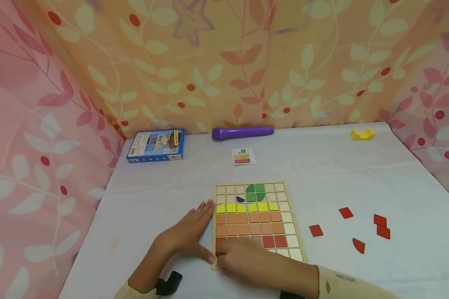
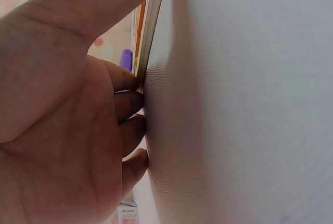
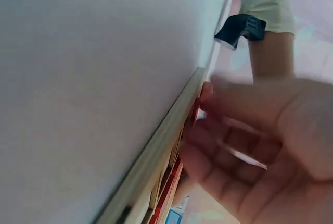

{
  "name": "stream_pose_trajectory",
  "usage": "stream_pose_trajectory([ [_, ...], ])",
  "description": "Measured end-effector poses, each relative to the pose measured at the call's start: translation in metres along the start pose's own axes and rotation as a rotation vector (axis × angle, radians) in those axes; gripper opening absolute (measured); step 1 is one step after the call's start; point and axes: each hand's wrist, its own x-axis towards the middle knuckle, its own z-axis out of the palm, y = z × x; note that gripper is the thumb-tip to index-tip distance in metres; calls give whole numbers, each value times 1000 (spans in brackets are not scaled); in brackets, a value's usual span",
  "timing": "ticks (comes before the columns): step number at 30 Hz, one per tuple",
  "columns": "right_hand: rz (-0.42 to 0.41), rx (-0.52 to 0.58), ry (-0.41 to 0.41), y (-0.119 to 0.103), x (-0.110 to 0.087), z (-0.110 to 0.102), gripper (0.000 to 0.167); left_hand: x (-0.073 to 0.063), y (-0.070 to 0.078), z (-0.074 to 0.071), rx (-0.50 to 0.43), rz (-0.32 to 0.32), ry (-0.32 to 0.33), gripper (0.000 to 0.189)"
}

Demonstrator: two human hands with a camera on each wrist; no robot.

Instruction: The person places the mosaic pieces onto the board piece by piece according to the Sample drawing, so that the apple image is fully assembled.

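A wooden grid board (image 1: 293, 224) lies on the white table, holding rows of yellow, orange and red tiles, a green group and a small dark blue piece (image 1: 240, 199). At its left edge my left hand (image 1: 185, 232) rests with fingers extended; the thumb touches the near left corner. My right hand (image 1: 243, 259) is over the board's near left part, fingers curled. In the right wrist view, a red tile (image 3: 195, 110) shows at the thumb and fingertips, low on the board; its shape is mostly hidden. The right hand covers part of the red row.
Loose red pieces lie right of the board, among them a red square (image 1: 316, 230) and a rounded red piece (image 1: 358, 245). Behind are a pattern card (image 1: 243, 156), a blue box (image 1: 157, 145), a purple stick-shaped object (image 1: 243, 132) and a yellow notched block (image 1: 362, 134).
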Motion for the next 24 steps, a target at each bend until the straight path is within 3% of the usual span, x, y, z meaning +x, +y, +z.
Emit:
stream_pose_trajectory([
  [4,-78,168,-21,7,-15,-8,5,0,0,0,-10,1,2,137],
  [8,-38,302,-23,25,-40,-21,6,-1,1,1,-14,6,10,138],
  [14,347,326,-64,60,-92,-45,20,1,0,3,-2,8,11,140],
  [18,570,247,-90,80,-129,-51,24,3,-1,4,7,5,7,140],
  [20,641,213,-107,86,-144,-50,23,2,-2,4,5,0,7,140],
  [24,707,200,-119,90,-163,-45,21,1,-2,4,-12,-8,8,140],
])
